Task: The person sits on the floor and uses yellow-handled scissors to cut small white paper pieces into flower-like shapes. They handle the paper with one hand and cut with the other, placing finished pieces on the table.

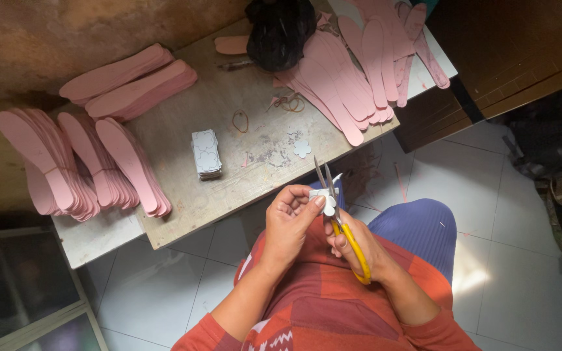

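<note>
My left hand (289,218) pinches a small white cut-out piece (323,198) between thumb and fingers, just in front of the low table's edge. My right hand (359,250) grips yellow-handled scissors (333,195); their grey blades point up and away, spread apart around the white piece. Both hands are held over my lap, above my red patterned sleeves and blue trousers. A finished white flower-shaped cut-out (302,149) lies on the table beyond the scissor tips.
A small stack of white cards (206,154) sits mid-table (183,123). Piles of pink insoles lie at the left (79,162), back left (131,81) and back right (359,65). A black bag (280,32) and rubber bands (240,121) are there too. White tiled floor lies below.
</note>
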